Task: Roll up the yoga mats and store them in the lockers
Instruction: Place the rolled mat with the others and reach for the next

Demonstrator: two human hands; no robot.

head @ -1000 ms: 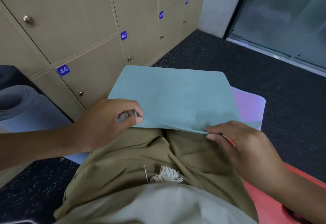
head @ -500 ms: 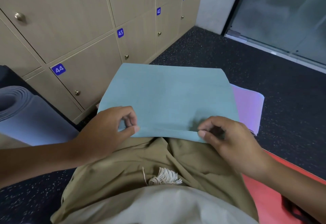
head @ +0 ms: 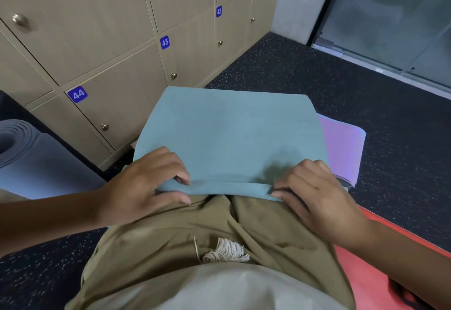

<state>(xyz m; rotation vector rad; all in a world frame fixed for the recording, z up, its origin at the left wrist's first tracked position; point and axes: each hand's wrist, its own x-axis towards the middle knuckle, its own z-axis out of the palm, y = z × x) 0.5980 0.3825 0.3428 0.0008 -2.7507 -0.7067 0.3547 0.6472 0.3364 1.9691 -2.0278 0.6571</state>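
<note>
Lockers (head: 117,48) read 44, 43, 42; your left hand (head: 144,183) and right hand (head: 314,195) pinch the teal mat's (head: 229,136) folded near edge, which runs left-right.

Soft, even indoor light, faint shadows, sharp focus, wide-angle bending at the edges.

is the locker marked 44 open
No, the door of locker 44 sits flush and closed, while both hands fold the teal mat in front.
</note>
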